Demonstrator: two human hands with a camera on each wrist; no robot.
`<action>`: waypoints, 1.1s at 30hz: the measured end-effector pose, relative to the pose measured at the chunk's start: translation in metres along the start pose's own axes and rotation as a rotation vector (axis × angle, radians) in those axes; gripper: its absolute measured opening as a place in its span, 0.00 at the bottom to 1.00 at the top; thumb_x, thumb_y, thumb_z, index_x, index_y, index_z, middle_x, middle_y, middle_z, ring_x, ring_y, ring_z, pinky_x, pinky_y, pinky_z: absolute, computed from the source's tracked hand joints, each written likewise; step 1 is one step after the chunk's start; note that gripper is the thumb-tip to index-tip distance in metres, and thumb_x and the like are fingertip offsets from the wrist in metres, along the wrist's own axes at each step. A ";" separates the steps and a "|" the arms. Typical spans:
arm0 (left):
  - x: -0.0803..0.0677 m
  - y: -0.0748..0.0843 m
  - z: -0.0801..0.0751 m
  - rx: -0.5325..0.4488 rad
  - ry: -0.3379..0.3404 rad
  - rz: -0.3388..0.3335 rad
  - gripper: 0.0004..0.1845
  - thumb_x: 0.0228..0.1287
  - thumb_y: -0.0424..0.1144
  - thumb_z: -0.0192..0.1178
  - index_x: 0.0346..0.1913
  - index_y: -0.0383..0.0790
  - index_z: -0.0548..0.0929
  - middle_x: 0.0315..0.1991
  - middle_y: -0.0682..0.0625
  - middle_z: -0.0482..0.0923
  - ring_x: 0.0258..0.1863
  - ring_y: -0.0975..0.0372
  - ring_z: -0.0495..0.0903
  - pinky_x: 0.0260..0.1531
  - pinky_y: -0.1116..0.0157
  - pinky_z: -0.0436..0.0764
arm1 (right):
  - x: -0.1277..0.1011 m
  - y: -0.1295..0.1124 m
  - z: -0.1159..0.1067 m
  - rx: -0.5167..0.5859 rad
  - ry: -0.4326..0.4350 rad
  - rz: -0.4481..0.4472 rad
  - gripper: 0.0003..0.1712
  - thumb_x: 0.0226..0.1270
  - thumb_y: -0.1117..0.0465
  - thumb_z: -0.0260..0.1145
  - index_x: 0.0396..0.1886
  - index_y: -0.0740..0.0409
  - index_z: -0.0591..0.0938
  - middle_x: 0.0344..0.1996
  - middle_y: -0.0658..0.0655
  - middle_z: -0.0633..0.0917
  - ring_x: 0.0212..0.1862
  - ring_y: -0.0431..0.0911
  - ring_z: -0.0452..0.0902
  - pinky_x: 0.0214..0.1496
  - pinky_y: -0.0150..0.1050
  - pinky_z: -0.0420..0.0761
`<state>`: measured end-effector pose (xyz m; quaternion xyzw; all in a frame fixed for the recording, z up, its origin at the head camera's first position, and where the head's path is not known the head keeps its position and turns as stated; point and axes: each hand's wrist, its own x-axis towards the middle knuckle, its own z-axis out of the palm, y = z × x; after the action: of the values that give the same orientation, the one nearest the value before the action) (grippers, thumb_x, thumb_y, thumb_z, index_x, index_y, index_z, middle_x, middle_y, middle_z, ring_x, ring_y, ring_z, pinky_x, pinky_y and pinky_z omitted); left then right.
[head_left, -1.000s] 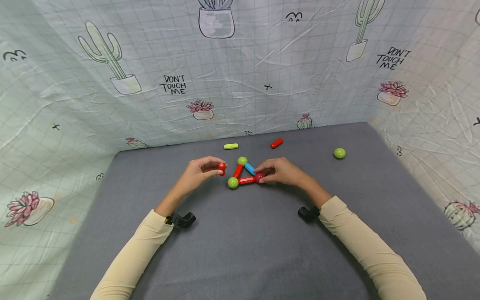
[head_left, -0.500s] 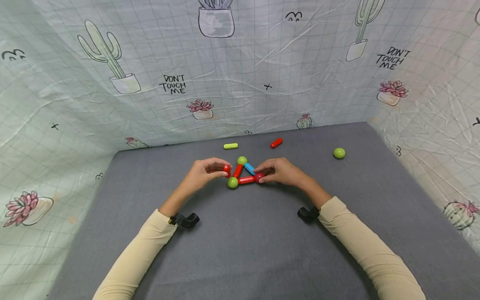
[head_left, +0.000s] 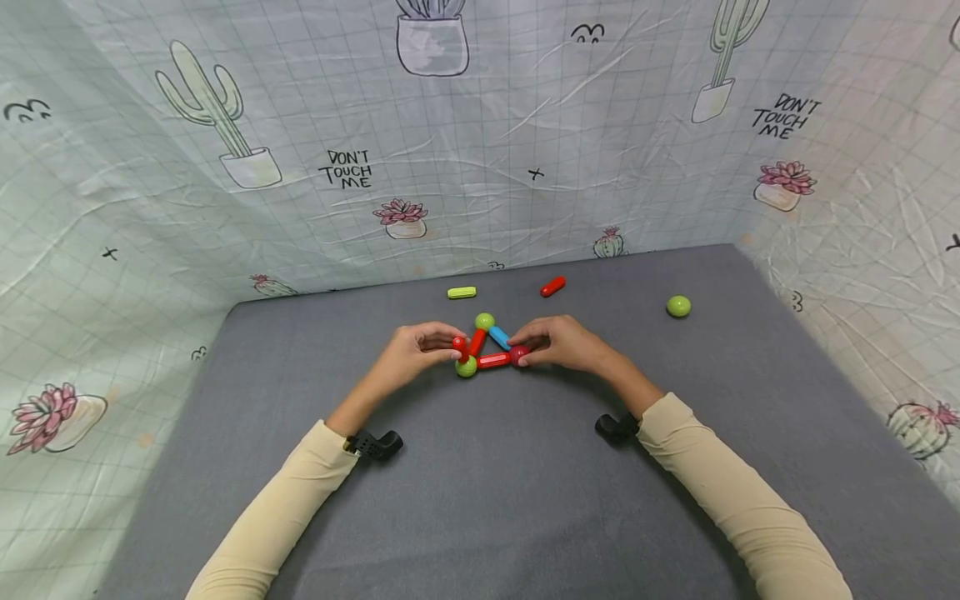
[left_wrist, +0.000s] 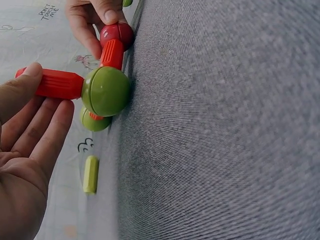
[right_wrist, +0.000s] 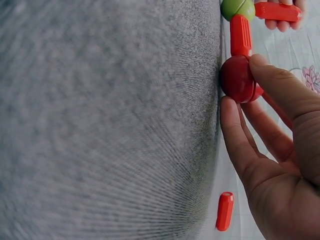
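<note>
Two hands work at the middle of a grey tabletop [head_left: 487,500], which is walled on three sides by a pale cloth [head_left: 465,167] printed with cacti. The left hand [head_left: 411,354] pinches a red stick [head_left: 461,345] between thumb and fingertips; the right hand [head_left: 564,342] pinches a dark red ball [head_left: 517,355] between thumb and forefinger.

Between the hands lies a flat triangle of sticks and balls. Its near side is a second red stick [head_left: 493,360], lying left to right from the near green ball [head_left: 467,367] to the dark red ball. A third red stick [head_left: 476,341] slants away and to the right, from the near green ball up to the far green ball [head_left: 484,321]. A blue stick [head_left: 499,337] slants from that far ball back down to the dark red ball.

The held red stick stands with its lower end on top of the near green ball and its long axis pointing up off the tabletop, tipped slightly left; in the left wrist view its end meets the ball squarely.

Well apart from the triangle, toward the far edge, lie a yellow-green stick [head_left: 462,292] with its long axis left to right, a loose red stick [head_left: 552,287] slanted up to the right, and a lone green ball [head_left: 678,307] off to the right.
</note>
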<state>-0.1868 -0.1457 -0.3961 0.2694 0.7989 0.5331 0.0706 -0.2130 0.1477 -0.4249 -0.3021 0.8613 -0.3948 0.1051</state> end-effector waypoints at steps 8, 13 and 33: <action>0.000 0.000 0.003 -0.022 0.016 0.004 0.16 0.56 0.28 0.66 0.49 0.30 0.82 0.44 0.45 0.84 0.43 0.60 0.83 0.42 0.67 0.82 | 0.000 0.000 0.000 -0.010 0.001 0.005 0.22 0.54 0.58 0.74 0.51 0.50 0.84 0.47 0.48 0.83 0.44 0.38 0.81 0.45 0.33 0.81; 0.000 0.001 0.006 -0.023 0.022 0.007 0.16 0.55 0.28 0.67 0.48 0.33 0.83 0.43 0.45 0.83 0.44 0.57 0.83 0.42 0.66 0.82 | 0.000 0.000 0.000 -0.032 -0.001 -0.003 0.22 0.55 0.58 0.73 0.51 0.51 0.83 0.48 0.49 0.83 0.44 0.38 0.81 0.45 0.34 0.81; 0.002 -0.031 0.006 -0.045 -0.015 0.002 0.19 0.55 0.32 0.68 0.51 0.37 0.81 0.46 0.46 0.82 0.46 0.58 0.82 0.42 0.66 0.82 | -0.002 0.001 0.001 -0.054 -0.015 -0.003 0.22 0.56 0.57 0.72 0.52 0.50 0.83 0.47 0.48 0.83 0.45 0.38 0.81 0.45 0.33 0.81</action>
<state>-0.1972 -0.1491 -0.4262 0.2726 0.7857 0.5492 0.0818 -0.2117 0.1484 -0.4261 -0.3089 0.8703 -0.3695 0.1027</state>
